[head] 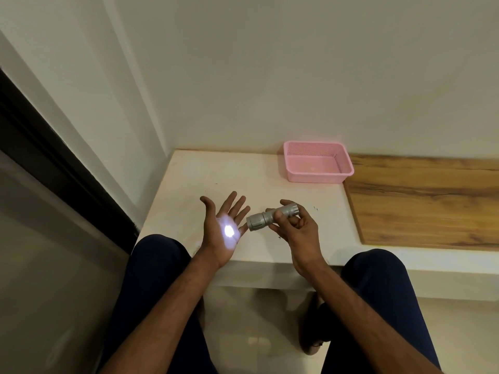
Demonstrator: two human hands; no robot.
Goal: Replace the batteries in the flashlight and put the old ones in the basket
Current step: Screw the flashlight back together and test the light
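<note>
My right hand point(295, 228) grips a short silver flashlight point(260, 220) by its rear half, lens pointing left. The flashlight is lit and throws a bright white spot onto the palm of my left hand point(224, 233), which is held flat with its fingers spread, palm up, just left of the lens. A pink perforated plastic basket point(340, 175) stands at the back of the white ledge point(183, 193), against the wall; I see nothing in it from here. No loose batteries are in sight.
The white ledge joins a wooden panel point(421, 201) on the right. A wall rises behind, with a dark door frame point(54, 163) at the left. My knees in dark trousers sit below the ledge's front edge, over a tiled floor.
</note>
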